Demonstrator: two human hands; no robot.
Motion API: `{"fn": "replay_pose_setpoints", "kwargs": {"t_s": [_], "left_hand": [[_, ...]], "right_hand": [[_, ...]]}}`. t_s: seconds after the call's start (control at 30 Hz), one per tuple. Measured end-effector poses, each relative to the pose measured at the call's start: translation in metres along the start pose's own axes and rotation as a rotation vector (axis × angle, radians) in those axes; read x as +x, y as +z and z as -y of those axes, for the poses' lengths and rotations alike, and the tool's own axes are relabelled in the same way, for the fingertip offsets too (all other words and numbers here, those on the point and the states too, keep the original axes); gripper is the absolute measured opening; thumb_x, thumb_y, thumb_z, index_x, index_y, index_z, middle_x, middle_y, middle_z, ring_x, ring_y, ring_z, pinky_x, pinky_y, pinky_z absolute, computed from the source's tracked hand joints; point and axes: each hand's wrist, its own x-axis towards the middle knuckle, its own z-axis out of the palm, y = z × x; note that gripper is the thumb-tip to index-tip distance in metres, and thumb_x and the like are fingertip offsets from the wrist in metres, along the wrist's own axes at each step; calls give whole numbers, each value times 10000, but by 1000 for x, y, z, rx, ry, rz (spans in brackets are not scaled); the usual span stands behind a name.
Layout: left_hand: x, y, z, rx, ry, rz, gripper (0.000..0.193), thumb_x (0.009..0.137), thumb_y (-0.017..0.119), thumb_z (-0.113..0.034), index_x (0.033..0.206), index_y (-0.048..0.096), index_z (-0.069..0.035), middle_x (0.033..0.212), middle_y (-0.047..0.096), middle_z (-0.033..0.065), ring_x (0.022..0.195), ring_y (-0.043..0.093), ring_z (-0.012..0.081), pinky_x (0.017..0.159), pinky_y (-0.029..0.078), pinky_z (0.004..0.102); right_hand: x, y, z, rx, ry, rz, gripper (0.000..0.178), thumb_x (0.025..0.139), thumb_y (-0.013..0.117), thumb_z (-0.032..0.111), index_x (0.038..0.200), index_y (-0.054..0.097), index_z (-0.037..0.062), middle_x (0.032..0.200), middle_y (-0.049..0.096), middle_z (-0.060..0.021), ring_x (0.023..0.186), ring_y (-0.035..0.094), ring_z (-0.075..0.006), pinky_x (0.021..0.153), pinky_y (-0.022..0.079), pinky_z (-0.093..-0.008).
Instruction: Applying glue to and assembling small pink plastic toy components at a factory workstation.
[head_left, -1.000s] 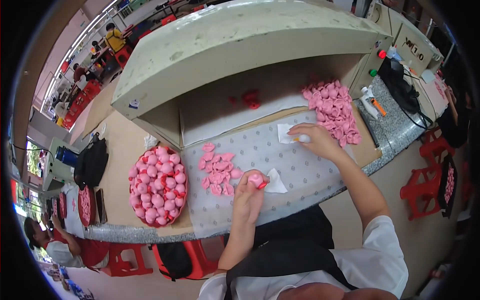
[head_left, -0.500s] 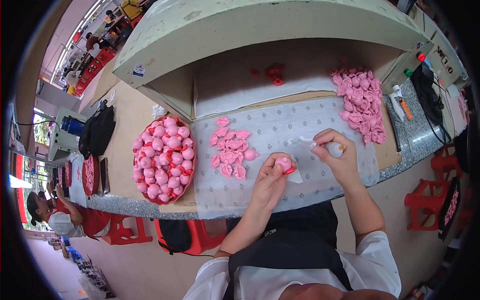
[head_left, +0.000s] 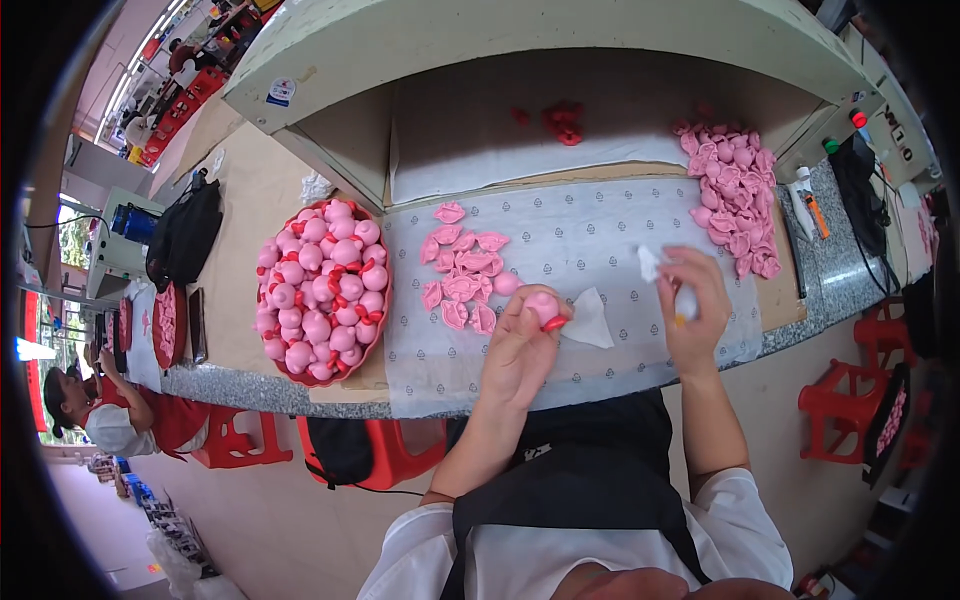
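Observation:
My left hand (head_left: 518, 350) pinches a small pink ball-shaped piece (head_left: 541, 305) with a red part at its lower right edge. My right hand (head_left: 700, 320), raised over the mat, is closed around a small whitish bottle (head_left: 686, 301) with a yellowish tip. Its fingertips also hold a crumpled white tissue (head_left: 649, 264). Between my hands a flat white sheet (head_left: 590, 320) lies on the patterned white mat (head_left: 590, 235). Left of them sit several pink shell-like pieces (head_left: 466, 286) and one loose pink ball (head_left: 507, 283).
A red basket (head_left: 381, 340) full of pink balls with red parts stands at left. A pile of pink pieces (head_left: 735, 200) lies at right. Behind is a pale booth (head_left: 540, 50) with red pieces (head_left: 563, 122) inside. A white tube (head_left: 802, 210) lies far right; a co-worker (head_left: 120, 410) sits left.
My left hand has moved slightly left and up with the pink ball. My right hand has shifted right with the tissue and bottle, uncovering more of the white sheet. The view has tilted slightly.

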Motion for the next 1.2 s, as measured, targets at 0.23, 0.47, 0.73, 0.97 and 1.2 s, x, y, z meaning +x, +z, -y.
{"fn": "replay_pose_setpoints", "kwargs": {"t_s": [0.23,0.47,0.73,0.97,1.2], "left_hand": [[-2,-16,-14,-16,57,-81,260,800,513,-207,964,458,-12,849,521,78,841,487,179,812,337,278],[-8,-11,-1,-145,-48,-35,262,796,523,-195,979,465,-17,884,518,65,852,495,167,794,361,271],[-15,12,6,35,-118,-101,288,776,561,-199,997,452,-50,907,510,24,868,476,114,809,346,258],[-24,-2,6,127,-235,83,409,731,613,-230,1035,434,-22,980,502,71,927,479,155,804,370,286],[-17,6,9,37,-217,79,312,741,606,-215,959,472,-37,890,500,24,849,467,100,770,355,240]], "right_hand": [[-15,17,1,135,48,560,255,607,630,2,855,579,30,821,546,-96,768,541,-223,640,421,-284],[-18,13,5,291,410,387,134,628,611,-27,751,566,3,716,523,-68,642,505,-150,569,397,-241],[-1,28,41,533,493,408,206,605,649,-7,803,597,14,714,477,-18,651,442,-93,607,352,-210],[-15,22,30,629,439,433,167,611,659,18,762,586,18,666,474,-25,609,430,-99,551,337,-215],[-23,30,37,427,389,20,103,652,619,-10,741,567,-2,638,489,-34,582,442,-88,530,347,-213]]}}
